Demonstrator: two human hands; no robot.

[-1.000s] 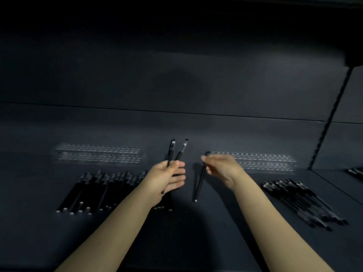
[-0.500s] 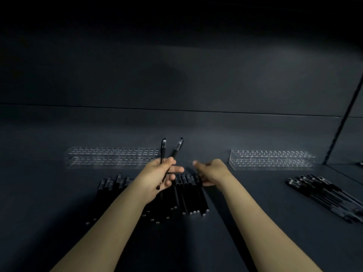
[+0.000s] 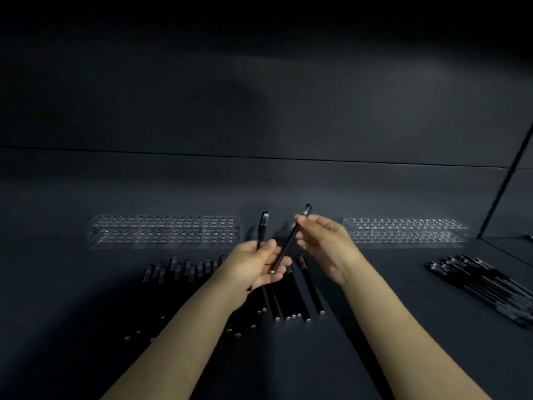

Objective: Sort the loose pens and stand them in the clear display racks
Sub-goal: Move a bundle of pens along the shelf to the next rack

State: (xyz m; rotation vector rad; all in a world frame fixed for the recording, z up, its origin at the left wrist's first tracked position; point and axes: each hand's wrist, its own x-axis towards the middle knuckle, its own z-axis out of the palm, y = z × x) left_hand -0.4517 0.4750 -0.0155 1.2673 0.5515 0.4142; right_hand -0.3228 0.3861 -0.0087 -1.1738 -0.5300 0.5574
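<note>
My left hand point(image 3: 253, 264) grips one black pen point(image 3: 262, 230) that stands nearly upright out of the fist. My right hand point(image 3: 326, 243) pinches the upper part of a second black pen point(image 3: 291, 243), which slants down to the left until its lower end lies over my left fingers. Both hands hover above a row of black pens point(image 3: 184, 269) lying on the dark surface. Two clear display racks stand behind, one on the left point(image 3: 164, 232) and one on the right point(image 3: 403, 232), with no pens standing in either.
A second heap of black pens point(image 3: 484, 281) lies at the right edge of the dark shelf. A dark back wall rises behind the racks, and a slanted dark upright point(image 3: 504, 180) runs down at the far right.
My right hand, empty half a second ago, now pinches one of the two pens that my left hand held. The view has shifted left, so the racks and pens sit further right.
</note>
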